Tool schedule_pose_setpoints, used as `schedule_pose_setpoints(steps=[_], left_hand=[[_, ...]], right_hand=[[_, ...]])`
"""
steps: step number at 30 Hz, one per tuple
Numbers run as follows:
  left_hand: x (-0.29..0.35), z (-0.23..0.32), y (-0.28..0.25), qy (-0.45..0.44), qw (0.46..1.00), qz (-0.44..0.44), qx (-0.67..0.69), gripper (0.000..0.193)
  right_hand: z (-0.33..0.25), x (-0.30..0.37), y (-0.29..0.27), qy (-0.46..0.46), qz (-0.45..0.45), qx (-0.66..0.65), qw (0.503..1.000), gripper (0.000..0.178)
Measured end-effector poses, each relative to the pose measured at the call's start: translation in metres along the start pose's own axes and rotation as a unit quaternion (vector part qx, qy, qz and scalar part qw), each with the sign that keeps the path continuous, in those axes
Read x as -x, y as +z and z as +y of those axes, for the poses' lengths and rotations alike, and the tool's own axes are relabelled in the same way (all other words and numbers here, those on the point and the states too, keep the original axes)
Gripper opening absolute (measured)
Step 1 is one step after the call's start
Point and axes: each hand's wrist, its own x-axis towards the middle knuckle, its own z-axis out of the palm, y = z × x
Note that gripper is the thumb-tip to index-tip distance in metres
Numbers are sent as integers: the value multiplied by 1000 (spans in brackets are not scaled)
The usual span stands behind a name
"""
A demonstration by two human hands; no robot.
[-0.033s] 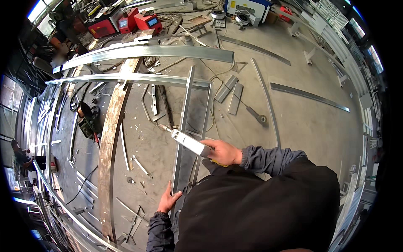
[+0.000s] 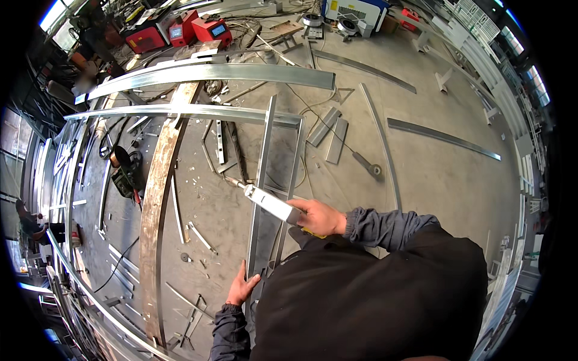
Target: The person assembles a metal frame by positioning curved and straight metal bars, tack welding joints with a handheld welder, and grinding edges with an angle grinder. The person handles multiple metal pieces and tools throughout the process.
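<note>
My right hand [image 2: 324,218] is closed around the rear of a white welding gun [image 2: 274,203]. The gun's narrow, copper-coloured nozzle points up and left, past a long square steel tube [image 2: 263,162]. At the near end of this tube my left hand [image 2: 241,287] grips it, index finger along one side and thumb across the other. A second steel tube [image 2: 294,159] runs beside it on the right, and both reach a horizontal steel rail [image 2: 205,113] at the far end. My body hides the near ends of the frame.
A worn wooden plank [image 2: 158,222] lies left of the frame. An angle grinder [image 2: 368,166] with its cord rests on the floor to the right, near flat metal pieces [image 2: 328,126]. Offcuts litter the left floor. Red machines [image 2: 212,31] stand far back; another person [image 2: 36,225] is far left.
</note>
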Motion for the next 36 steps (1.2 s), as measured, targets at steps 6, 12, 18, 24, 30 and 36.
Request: schedule_pose_setpoints(steps=[6,12,18,24,30,36], left_hand=[[1,-15,27,45,998,14,29,102],[8,-27,35,12,999,-5,50,101],[8,-48,36,-59,995,-45,65,95],[11,-35,33,-63,995,-39,74,76],[-3,-50,39,-51,995,-40,72,68],[-19,-45,49,-62,990,-81,100,66]], right_hand=[[18,-16,-1,-11,9,4,1000,57],[24,-21,3,5,-9,40,999,50],[19,-23,16,24,-39,78,996,49],[35,-20,38,14,-32,48,998,45],[36,-15,43,33,-29,77,996,43],[59,-10,51,7,-5,105,994,48]])
